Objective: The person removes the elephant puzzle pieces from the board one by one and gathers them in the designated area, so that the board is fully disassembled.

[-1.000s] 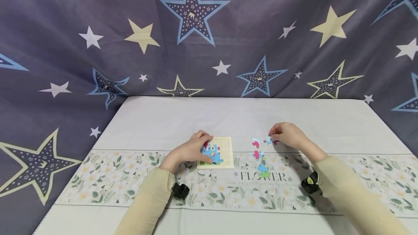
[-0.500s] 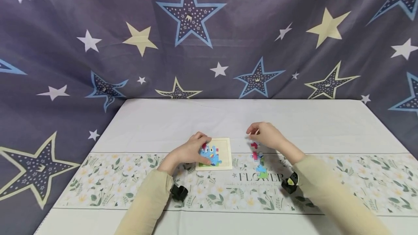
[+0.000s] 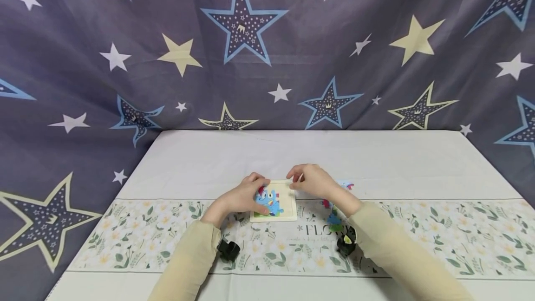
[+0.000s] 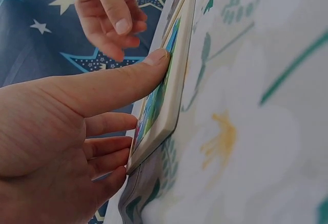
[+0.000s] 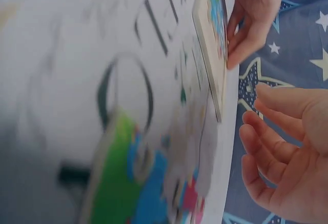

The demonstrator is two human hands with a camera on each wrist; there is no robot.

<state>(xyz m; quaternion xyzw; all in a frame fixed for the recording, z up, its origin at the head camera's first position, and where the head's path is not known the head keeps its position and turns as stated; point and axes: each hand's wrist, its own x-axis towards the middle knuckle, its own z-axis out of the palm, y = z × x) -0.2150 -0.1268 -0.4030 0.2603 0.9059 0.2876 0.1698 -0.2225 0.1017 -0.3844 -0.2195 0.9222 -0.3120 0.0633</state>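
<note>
My left hand (image 3: 242,197) holds the left side of a small wooden puzzle tray (image 3: 287,199), which lies on the cloth. Its thumb presses on the joined blue puzzle pieces (image 3: 273,205), and the other fingers sit along the tray's outer edge (image 4: 171,101). These pieces form part of a blue cartoon animal at the left; the right part of the tray shows bare wood. My right hand (image 3: 315,184) hovers by the tray's upper right corner, fingers loosely bent. In the right wrist view, nothing shows between the thumb and fingers of the right hand (image 5: 287,147).
Right of the tray lie loose puzzle pieces: a blue and green one (image 3: 334,220), a red one (image 3: 326,203) and a pale blue one (image 3: 344,184), partly covered by the right arm. A floral runner (image 3: 167,236) crosses the white table; a star-patterned curtain (image 3: 267,45) hangs behind.
My right hand has moved left from the loose pieces to the tray's upper right corner. The left hand keeps its hold on the tray. The head view has tilted slightly.
</note>
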